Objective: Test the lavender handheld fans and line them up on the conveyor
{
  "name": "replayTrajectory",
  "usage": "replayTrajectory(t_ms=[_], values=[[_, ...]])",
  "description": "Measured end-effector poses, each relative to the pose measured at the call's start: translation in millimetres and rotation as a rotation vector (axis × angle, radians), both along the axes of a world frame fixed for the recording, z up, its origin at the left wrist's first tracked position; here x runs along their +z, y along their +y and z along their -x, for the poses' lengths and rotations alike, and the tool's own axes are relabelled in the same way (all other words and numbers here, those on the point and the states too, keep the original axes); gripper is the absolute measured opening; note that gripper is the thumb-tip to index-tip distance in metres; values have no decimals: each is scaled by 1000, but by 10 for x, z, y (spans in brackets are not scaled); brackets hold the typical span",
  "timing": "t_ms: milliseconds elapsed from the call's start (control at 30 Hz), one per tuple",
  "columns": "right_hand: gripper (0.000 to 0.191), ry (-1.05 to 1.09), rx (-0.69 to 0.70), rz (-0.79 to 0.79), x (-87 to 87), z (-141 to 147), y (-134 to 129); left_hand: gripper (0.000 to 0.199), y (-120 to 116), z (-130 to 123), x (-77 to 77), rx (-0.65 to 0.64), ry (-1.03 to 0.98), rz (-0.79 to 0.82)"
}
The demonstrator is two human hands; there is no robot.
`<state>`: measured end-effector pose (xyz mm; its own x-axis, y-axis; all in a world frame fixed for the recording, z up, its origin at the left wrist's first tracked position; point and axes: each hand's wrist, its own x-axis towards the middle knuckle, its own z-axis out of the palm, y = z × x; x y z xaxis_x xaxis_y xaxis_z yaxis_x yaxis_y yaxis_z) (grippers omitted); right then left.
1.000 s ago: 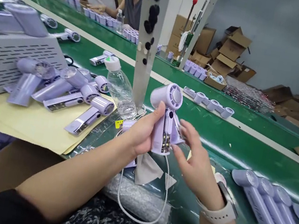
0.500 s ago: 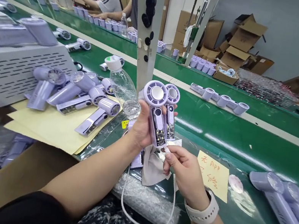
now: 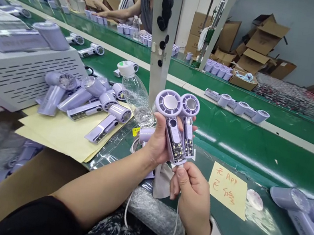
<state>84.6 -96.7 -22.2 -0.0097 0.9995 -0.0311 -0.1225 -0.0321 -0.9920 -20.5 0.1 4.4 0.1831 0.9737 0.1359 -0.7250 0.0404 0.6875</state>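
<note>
Head cam: two lilac fans are clamped side by side in the L hand (image 3: 160, 144), thumb pressed along the near fan (image 3: 176, 137), fingertips seen behind the second fan (image 3: 191, 105). Both are held up over the worktop (image 3: 228, 227), nr its near edge, faces turned to the cam, circuit boards exposed on the handles. Down at the near fan's foot, the white plug (image 3: 181, 166) is pinched by the R hand (image 3: 193, 195), thumb & fingers together on it; how far it's seated can't be told. The white cable (image 3: 176, 226) is hung from there, past the near edge. Under the hands, a grey cloth (image 3: 162, 181) and a roll of clear wrap (image 3: 152, 214) are laid nr that edge. Over L, yellow sheets (image 3: 52, 141) are spread w/ a heap of fans (image 3: 92, 86) on top, a slotted grey box (image 3: 13, 86) set just beside. A clear bottle (image 3: 134, 89) is placed btwn heap & metal post (image 3: 155, 78). Twd the R edge, a handwritten yellow note (image 3: 228, 193) is laid flat, w/ a round sticker (image 3: 254, 199) just beside. Beyond, a row of fans (image 3: 241, 108) is set on the white strip.
</note>
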Motion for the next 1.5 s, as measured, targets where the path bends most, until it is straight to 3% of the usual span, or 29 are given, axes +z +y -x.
replayTrajectory(t_ms=[100, 300, 500, 700, 900, 1067, 1167, 1267, 1367, 1433, 1500], values=[[45, 38, 3, 41, -30, 18, 1, 72, -2, -24, -43, 61, 1, -74], [39, -3, 89, 17, -45, -36, 11, 71, -27, -18, -5, -49, -54, -95], [30, -315, 63, -241, 100, -65, 20, 72, -44, -46, 4, 28, -141, -13], [27, -319, 70, -425, 85, -46, -3, 70, 9, 34, 1, -52, -272, 100], [37, -268, 15, -177, 83, -127, 39, 68, -8, 101, 40, -153, -241, 29], [48, -78, -54, -31, -13, -70, 12, 67, -100, 34, 37, -29, -140, -94], [47, -46, -52, -24, -19, -47, 23, 68, -124, 7, 26, -6, -110, -124], [38, -203, -10, -171, 63, -158, 54, 69, -77, 26, 28, -19, -143, -105], [35, -462, -54, -388, 91, -309, 78, 67, 10, 77, 36, 72, -174, -62], [29, -732, -103, -471, 18, -324, 96, 67, 44, 105, 40, 110, -166, -58], [11, -973, -68, -512, -102, -248, 120, 69, 38, 116, 40, 52, -140, -80]])
